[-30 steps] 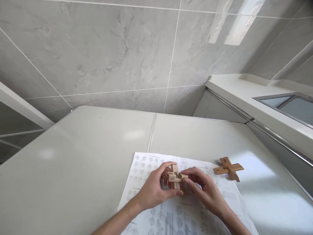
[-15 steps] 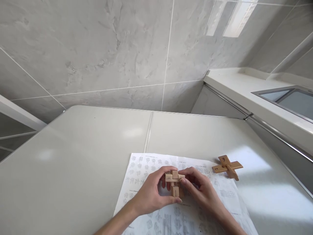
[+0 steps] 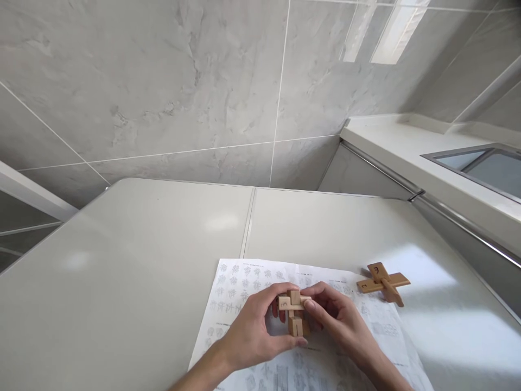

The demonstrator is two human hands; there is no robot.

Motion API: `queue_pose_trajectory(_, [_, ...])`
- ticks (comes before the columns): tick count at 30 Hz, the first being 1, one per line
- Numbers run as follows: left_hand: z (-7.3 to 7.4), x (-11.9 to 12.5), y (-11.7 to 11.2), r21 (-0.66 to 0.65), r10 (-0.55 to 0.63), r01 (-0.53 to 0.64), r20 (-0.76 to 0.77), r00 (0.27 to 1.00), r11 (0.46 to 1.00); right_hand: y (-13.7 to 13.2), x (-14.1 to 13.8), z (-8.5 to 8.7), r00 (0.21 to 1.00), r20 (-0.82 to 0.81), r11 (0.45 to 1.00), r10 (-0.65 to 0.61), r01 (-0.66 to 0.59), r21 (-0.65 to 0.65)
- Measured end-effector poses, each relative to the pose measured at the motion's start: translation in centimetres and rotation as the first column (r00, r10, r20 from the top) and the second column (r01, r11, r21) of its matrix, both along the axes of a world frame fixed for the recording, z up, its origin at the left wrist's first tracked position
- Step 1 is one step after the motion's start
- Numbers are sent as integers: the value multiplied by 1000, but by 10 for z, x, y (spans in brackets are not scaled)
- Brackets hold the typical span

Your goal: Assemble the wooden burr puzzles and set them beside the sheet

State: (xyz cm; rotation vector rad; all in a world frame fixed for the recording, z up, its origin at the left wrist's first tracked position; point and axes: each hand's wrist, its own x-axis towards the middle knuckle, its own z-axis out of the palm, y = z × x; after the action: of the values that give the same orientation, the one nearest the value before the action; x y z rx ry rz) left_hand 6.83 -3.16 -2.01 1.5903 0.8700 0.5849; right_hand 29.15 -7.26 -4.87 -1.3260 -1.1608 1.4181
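Observation:
Between my two hands is a wooden interlocking puzzle [image 3: 293, 307] made of numbered blocks, with a 3 on one block and a 1 on a lower one. My left hand [image 3: 260, 326] grips it from the left, index finger along the top and thumb under the lower block. My right hand [image 3: 336, 315] pinches the right end of the upper crosspiece between thumb and fingers. Some of the puzzle's right and back side is hidden by my fingers. Beneath both hands lies a printed sheet [image 3: 236, 288] with rows of small diagrams.
A second wooden puzzle [image 3: 382, 283], cross-shaped and numbered, sits by the sheet's right edge. All this is on a pale table [image 3: 163, 260] with a seam down it. Behind stands a grey tiled wall [image 3: 183, 81]; a white counter [image 3: 391, 136] with a sink [image 3: 492, 165] runs along the right.
Both hands and the held puzzle appear slightly lower and further right, and the puzzle is tilted a little differently. The view has shifted slightly too. The grip looks the same.

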Motion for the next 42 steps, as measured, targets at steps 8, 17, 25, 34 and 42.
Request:
queue_pose_trajectory(8, [1, 1, 2, -75, 81, -82, -8, 997, 994, -1, -7, -2, 994, 105, 997, -43, 37, 61])
queue_pose_trajectory(17, [2, 0, 6, -192, 268, -264, -4, 963, 945, -5, 2, -13, 774, 630, 977, -61, -82, 195])
queue_pose_trajectory(25, [3, 2, 4, -174, 255, -252, -4, 967, 952, -5, -4, -12, 692, 721, 946, -38, -209, 250])
queue_pose_trajectory(34, [0, 3, 4, -136, 199, -202, -31, 979, 970, -5, -8, -11, 685, 724, 954, -80, -158, 255])
queue_pose_trajectory(42, [0, 3, 4, -116, 167, -167, -10, 986, 979, -8, -7, -8, 842, 538, 977, -41, -80, 199])
